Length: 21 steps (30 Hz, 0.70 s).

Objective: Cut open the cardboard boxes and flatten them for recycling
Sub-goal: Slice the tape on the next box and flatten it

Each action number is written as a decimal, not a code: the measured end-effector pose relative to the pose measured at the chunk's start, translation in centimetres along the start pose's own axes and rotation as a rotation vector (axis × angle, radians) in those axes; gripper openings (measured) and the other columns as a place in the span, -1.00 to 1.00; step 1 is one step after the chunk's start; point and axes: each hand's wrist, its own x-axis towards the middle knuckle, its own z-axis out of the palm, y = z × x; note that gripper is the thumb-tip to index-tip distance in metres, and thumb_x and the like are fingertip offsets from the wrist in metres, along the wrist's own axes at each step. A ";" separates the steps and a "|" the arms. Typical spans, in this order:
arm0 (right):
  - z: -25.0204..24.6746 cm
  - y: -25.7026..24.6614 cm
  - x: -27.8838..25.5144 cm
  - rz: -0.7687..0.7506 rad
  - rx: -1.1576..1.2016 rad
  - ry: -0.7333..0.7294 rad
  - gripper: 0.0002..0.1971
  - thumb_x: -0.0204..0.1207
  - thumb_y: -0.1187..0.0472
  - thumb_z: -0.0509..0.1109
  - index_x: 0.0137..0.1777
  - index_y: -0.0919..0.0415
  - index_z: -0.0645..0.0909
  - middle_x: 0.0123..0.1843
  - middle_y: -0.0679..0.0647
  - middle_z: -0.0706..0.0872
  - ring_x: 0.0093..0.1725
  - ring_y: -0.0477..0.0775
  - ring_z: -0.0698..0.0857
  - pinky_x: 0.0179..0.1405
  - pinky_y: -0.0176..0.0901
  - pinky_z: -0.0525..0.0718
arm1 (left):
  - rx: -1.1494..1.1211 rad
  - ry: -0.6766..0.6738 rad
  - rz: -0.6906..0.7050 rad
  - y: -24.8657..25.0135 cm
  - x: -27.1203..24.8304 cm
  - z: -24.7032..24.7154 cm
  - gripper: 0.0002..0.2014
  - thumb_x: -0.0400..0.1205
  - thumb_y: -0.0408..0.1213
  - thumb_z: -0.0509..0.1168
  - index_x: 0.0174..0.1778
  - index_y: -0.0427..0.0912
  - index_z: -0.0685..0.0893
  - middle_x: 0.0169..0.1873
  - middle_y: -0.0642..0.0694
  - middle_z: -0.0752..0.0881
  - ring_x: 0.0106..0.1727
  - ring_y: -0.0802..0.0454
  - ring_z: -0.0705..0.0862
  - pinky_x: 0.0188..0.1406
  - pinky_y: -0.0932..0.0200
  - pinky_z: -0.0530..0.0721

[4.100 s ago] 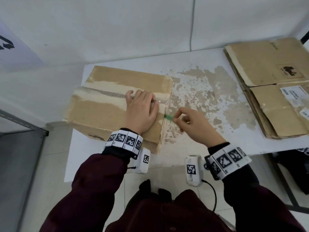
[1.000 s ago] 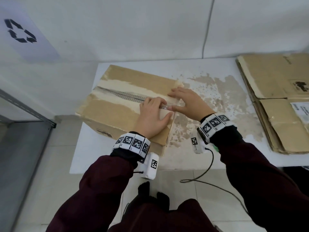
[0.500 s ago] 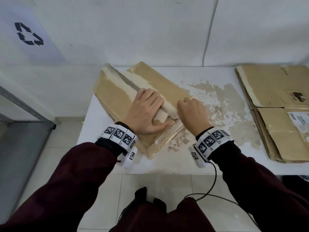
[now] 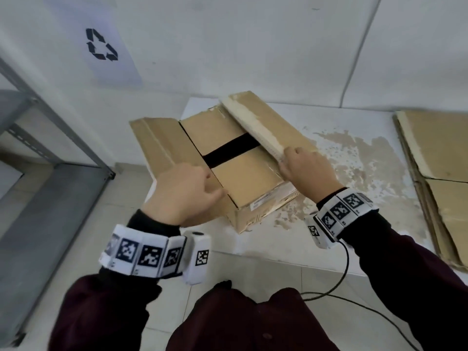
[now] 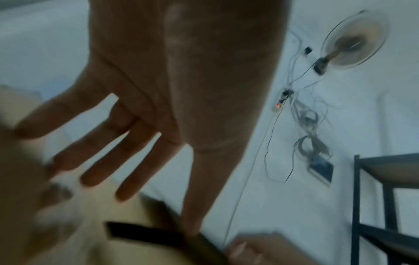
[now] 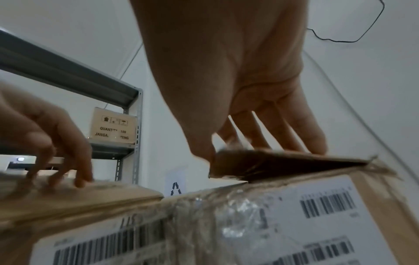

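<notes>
Two hands work one box point(image 4: 243, 178) at the centre of the frame, on the near left corner of the table point(image 4: 354, 158). Its outer flaps are spread, showing inner flaps with a dark gap between them. The right hand point(image 4: 307, 168) pinches the near end of the right flap point(image 4: 266, 125) (thumb under, fingers on top). The left hand point(image 4: 182, 196) lies with straight, spread fingers on the left flap point(image 4: 157, 140), its grip wide, holding nothing. Flat cardboard point(image 4: 438, 153) lies at the right edge.
</notes>
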 end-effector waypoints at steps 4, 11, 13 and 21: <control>-3.3 2.7 0.8 0.213 0.276 0.213 -0.72 0.73 0.17 -0.04 0.16 0.30 0.45 -0.38 0.04 0.52 -0.46 0.09 0.48 -0.53 -0.12 0.31 | 0.044 -0.017 -0.071 1.8 0.8 5.2 -0.16 0.56 0.41 -0.06 0.61 -0.13 0.24 0.58 -0.14 0.32 0.58 -0.13 0.23 0.53 -0.20 0.19; 0.5 10.4 2.3 0.483 0.105 0.169 -0.69 0.56 0.31 0.22 0.29 0.28 0.52 0.38 0.31 0.43 0.34 0.38 0.40 0.10 0.14 0.45 | -0.427 0.138 -0.054 1.4 0.6 11.4 -0.10 0.53 0.42 -0.15 0.68 -0.11 -0.02 0.68 0.00 -0.22 0.65 0.10 -0.35 0.64 -0.21 -0.20; 2.5 9.5 2.1 0.448 0.189 0.033 -0.72 0.64 0.21 0.15 0.16 0.32 0.61 0.29 0.32 0.52 0.31 0.35 0.46 0.12 0.10 0.44 | -0.563 0.191 -0.032 1.5 0.8 12.0 -0.14 0.55 0.36 -0.07 0.68 -0.07 -0.08 0.67 0.02 -0.26 0.64 0.13 -0.38 0.65 -0.18 -0.23; 2.9 7.9 2.0 0.465 0.500 -0.047 -0.74 0.68 0.23 0.09 0.17 0.35 0.54 0.11 0.31 0.61 0.17 0.31 0.60 0.07 0.00 0.48 | -0.715 0.310 -0.007 1.9 1.4 13.6 -0.25 0.63 0.20 0.00 0.68 -0.09 0.01 0.68 0.00 -0.10 0.67 0.10 -0.30 0.65 -0.13 -0.19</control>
